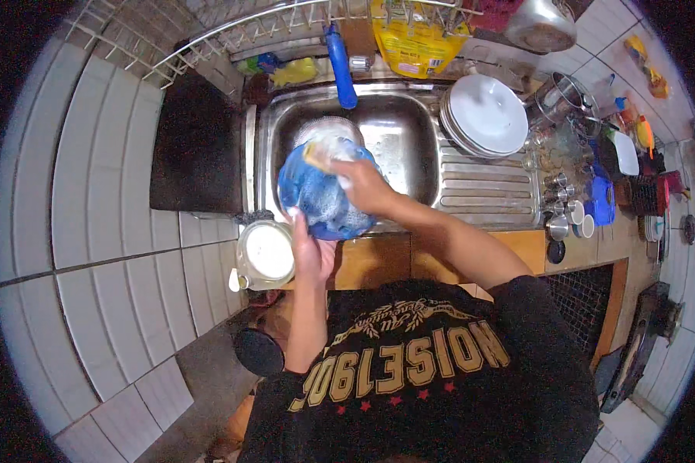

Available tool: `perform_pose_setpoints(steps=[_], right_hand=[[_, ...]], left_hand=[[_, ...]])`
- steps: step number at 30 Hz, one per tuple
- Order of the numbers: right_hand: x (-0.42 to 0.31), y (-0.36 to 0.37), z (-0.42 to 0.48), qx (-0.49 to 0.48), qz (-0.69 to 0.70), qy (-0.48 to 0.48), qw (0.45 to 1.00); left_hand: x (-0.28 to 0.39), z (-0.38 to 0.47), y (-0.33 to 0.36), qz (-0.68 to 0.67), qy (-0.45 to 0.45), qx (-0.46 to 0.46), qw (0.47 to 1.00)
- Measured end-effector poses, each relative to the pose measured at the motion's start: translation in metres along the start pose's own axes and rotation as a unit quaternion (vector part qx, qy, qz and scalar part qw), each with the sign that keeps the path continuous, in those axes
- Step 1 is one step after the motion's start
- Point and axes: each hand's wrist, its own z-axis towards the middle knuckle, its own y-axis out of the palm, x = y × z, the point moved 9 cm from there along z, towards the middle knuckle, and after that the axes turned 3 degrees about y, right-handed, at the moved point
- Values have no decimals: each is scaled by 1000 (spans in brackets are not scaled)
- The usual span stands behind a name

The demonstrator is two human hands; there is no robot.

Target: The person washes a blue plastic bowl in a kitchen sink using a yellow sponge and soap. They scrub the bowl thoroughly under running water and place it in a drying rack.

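A blue round dish, perhaps a bowl or plate (318,199), covered in soap suds, is held over the near left part of the steel sink (402,168). My left hand (311,246) grips its near rim, thumb on top. My right hand (364,186) presses a yellowish, foamy sponge (319,156) against the dish's upper part. Just beyond the dish, a strainer or mesh-like round item (330,126) shows in the basin. The blue faucet sleeve (341,69) hangs over the basin's far side.
Stacked white plates or bowls (489,116) stand on the ribbed drainboard (480,188). Cups (584,226), glasses and metalware crowd the counter at right. A round container with a whitish top (269,252) sits by my left wrist. A yellow pouch (420,49) and a wire rack (249,23) are at the back.
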Motion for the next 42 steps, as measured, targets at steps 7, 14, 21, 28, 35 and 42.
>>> perform_pose_setpoints(steps=[7,14,21,28,35,42], right_hand=[[6,15,-9,-88,-36,107,990],[-10,2,-5,-8,-86,5,996],[-6,0,-12,-40,-269,-29,962],[-4,37,-23,-184,-352,128,909],[-41,13,-1,-75,-144,-45,986],[-15,27,5,-142,-150,30,978]], left_hand=[[1,4,-7,15,15,18,1000],[-1,2,0,-26,21,1,999],[4,1,1,-17,20,4,1000],[7,-4,12,80,56,30,995],[-6,-1,-4,-32,21,25,999],[-3,-4,6,-14,33,32,999]])
